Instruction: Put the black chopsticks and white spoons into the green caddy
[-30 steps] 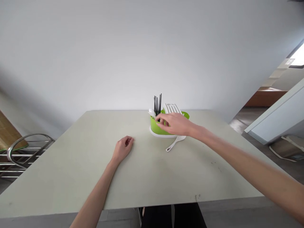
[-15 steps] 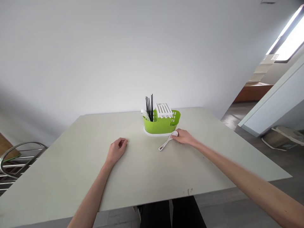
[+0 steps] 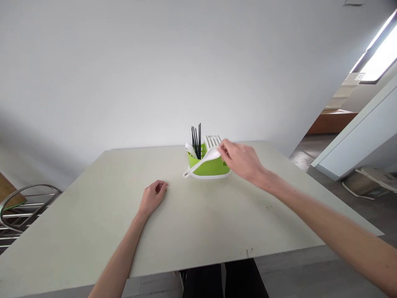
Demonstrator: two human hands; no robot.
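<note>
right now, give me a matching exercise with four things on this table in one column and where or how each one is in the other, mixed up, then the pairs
Things:
1. white spoon
2. black chopsticks
3. left hand
4. green caddy

States:
A. resting loosely curled on the table
B. standing upright in the left end of the holder
C. held by its bowl end in the right hand, handle pointing down to the left
D. sitting on a white base near the far edge of the table

Pairs: 1-C, 2-B, 3-A, 4-D
</note>
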